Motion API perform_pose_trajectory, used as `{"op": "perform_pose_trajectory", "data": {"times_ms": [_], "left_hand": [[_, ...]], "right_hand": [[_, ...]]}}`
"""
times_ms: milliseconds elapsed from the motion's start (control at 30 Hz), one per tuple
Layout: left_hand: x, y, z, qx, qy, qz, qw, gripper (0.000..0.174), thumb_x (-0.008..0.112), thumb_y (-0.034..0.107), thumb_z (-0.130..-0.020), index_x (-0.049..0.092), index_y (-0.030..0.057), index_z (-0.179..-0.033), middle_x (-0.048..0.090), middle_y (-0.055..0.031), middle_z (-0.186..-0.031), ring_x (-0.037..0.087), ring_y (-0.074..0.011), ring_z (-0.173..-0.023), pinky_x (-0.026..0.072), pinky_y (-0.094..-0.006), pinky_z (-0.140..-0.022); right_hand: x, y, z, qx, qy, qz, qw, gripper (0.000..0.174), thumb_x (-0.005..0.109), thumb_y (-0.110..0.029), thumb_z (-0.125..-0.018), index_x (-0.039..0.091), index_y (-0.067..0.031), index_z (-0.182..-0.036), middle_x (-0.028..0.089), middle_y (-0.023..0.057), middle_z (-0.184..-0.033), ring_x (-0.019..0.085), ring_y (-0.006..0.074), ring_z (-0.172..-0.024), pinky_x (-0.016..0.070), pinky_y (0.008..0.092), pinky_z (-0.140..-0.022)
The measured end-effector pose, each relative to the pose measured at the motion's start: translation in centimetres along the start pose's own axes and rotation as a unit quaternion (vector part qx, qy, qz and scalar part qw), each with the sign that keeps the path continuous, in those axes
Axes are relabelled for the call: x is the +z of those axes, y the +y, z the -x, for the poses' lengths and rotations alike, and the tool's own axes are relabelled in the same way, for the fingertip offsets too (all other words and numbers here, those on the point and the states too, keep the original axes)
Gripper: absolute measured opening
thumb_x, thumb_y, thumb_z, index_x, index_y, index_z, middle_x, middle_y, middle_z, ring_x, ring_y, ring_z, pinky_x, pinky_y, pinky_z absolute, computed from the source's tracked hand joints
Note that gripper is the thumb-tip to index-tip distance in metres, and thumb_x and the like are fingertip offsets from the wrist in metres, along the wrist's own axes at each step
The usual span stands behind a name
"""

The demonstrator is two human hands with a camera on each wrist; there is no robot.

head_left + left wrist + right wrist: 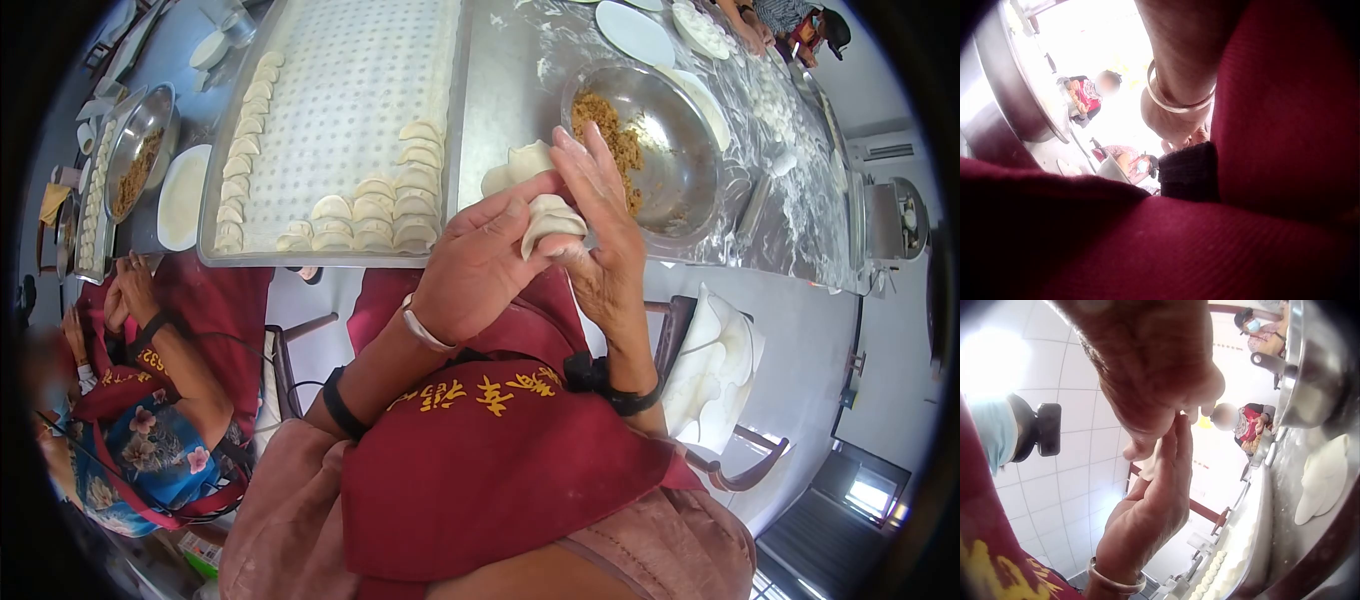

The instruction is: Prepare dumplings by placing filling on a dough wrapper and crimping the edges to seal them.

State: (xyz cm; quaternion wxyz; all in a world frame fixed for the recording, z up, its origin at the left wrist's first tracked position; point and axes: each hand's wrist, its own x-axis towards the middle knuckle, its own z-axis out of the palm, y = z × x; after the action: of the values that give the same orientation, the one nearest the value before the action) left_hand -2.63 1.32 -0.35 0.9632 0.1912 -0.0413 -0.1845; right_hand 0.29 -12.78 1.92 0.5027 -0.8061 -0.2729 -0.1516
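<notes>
A pale folded dumpling [553,222] is between both hands, in front of the apron in the head view. My left hand [475,265], with a bracelet at its wrist, holds it from the left side. From the other side my right hand [610,245] pinches the dough with its thumb, the fingers reaching up behind. In the right wrist view the hands mostly hide the dumpling [1149,465]. Just beyond the hands, wrappers [512,170] lie on the metal table. The left wrist view shows part of the left hand [1169,119], largely blocked by cloth.
A perforated tray [340,100] carries rows of finished dumplings [372,215] on the left. To the right stands a steel bowl [685,190] with brown filling [605,115]. Flour covers the table's right side [770,150]. Another person [150,390] works at far left.
</notes>
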Motion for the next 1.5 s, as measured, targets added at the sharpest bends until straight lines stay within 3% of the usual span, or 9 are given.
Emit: {"op": "perform_pose_trajectory", "data": {"times_ms": [167,267,467,567,667,867,1067,1167,1500], "left_hand": [[0.0,-0.5,0.3,-0.010,0.026,0.013,1.000,0.045,0.039,0.016,-0.105,0.034,-0.0075,-0.143,0.049,-0.0131,-0.134,0.048,-0.0217,-0.124,0.0383,-0.0383,-0.108],[0.0,-0.3,0.0,-0.012,0.004,0.030,0.999,0.045,0.040,0.018,-0.105,0.035,-0.0069,-0.142,0.049,-0.0133,-0.134,0.048,-0.0215,-0.125,0.0369,-0.0382,-0.110],[-0.8,-0.6,-0.2,0.015,-0.018,0.043,0.999,0.052,0.040,0.024,-0.104,0.028,-0.0033,-0.146,0.044,-0.0117,-0.141,0.043,-0.0219,-0.131,0.0310,-0.0390,-0.115],[-0.7,-0.7,-0.2,0.003,-0.009,0.109,0.994,0.050,0.038,0.024,-0.105,0.028,-0.0020,-0.146,0.044,-0.0110,-0.141,0.043,-0.0202,-0.131,0.0317,-0.0384,-0.114],[0.4,-0.6,-0.3,-0.007,0.014,0.140,0.990,0.044,0.043,0.021,-0.104,0.039,-0.0054,-0.139,0.052,-0.0104,-0.132,0.049,-0.0185,-0.123,0.0369,-0.0378,-0.110],[0.6,-0.7,-0.1,-0.012,0.052,0.125,0.991,0.041,0.043,0.019,-0.104,0.042,-0.0044,-0.137,0.053,-0.0097,-0.129,0.051,-0.0178,-0.122,0.0370,-0.0368,-0.111],[0.9,-0.5,0.2,-0.020,0.041,0.067,0.997,0.044,0.039,0.021,-0.104,0.035,-0.0008,-0.143,0.048,-0.0095,-0.137,0.045,-0.0180,-0.129,0.0333,-0.0362,-0.113],[0.0,-0.3,0.1,-0.016,0.012,0.065,0.998,0.045,0.037,0.024,-0.105,0.035,-0.0018,-0.142,0.048,-0.0104,-0.138,0.044,-0.0185,-0.130,0.0323,-0.0377,-0.114],[1.3,-0.2,0.5,-0.043,0.068,0.069,0.994,0.052,0.030,0.034,-0.106,0.033,-0.0037,-0.142,0.045,-0.0127,-0.140,0.042,-0.0217,-0.132,0.0296,-0.0407,-0.115]], "right_hand": [[-0.8,1.5,0.4,-0.036,-0.059,0.036,0.997,0.045,0.059,-0.037,-0.091,0.065,-0.0030,-0.121,0.060,0.0121,-0.132,0.037,0.0405,-0.138,0.0353,0.0456,-0.108],[-0.6,0.3,0.1,-0.008,-0.017,0.018,1.000,0.046,0.063,-0.035,-0.089,0.064,-0.0013,-0.121,0.061,0.0127,-0.130,0.039,0.0386,-0.137,0.0373,0.0464,-0.107],[0.1,0.7,1.4,0.052,0.087,-0.142,0.985,0.039,0.077,-0.015,-0.077,0.069,-0.0016,-0.113,0.067,0.0146,-0.119,0.049,0.0366,-0.130,0.0429,0.0449,-0.103],[0.0,0.5,1.4,0.052,0.098,-0.127,0.986,0.031,0.076,-0.008,-0.077,0.071,-0.0013,-0.107,0.070,0.0141,-0.113,0.053,0.0369,-0.125,0.0442,0.0435,-0.103],[0.1,0.2,1.4,0.048,0.097,-0.131,0.985,0.022,0.075,-0.004,-0.078,0.072,-0.0021,-0.099,0.072,0.0124,-0.107,0.057,0.0358,-0.121,0.0441,0.0458,-0.103],[0.3,0.8,1.3,0.008,0.103,-0.122,0.987,0.012,0.074,-0.001,-0.077,0.072,-0.0047,-0.088,0.073,0.0097,-0.097,0.061,0.0350,-0.115,0.0414,0.0526,-0.104],[-0.6,1.3,1.2,-0.013,0.058,-0.120,0.991,0.016,0.074,-0.004,-0.078,0.072,-0.0035,-0.095,0.073,0.0109,-0.100,0.060,0.0350,-0.117,0.0427,0.0502,-0.104],[0.0,-1.0,0.7,0.117,0.094,-0.183,0.972,0.017,0.074,-0.005,-0.078,0.072,-0.0024,-0.095,0.072,0.0123,-0.103,0.057,0.0353,-0.121,0.0449,0.0456,-0.102],[-0.6,1.5,1.5,0.017,0.037,-0.134,0.990,0.015,0.074,-0.004,-0.078,0.073,0.0001,-0.092,0.072,0.0141,-0.106,0.055,0.0359,-0.124,0.0448,0.0445,-0.102]]}}
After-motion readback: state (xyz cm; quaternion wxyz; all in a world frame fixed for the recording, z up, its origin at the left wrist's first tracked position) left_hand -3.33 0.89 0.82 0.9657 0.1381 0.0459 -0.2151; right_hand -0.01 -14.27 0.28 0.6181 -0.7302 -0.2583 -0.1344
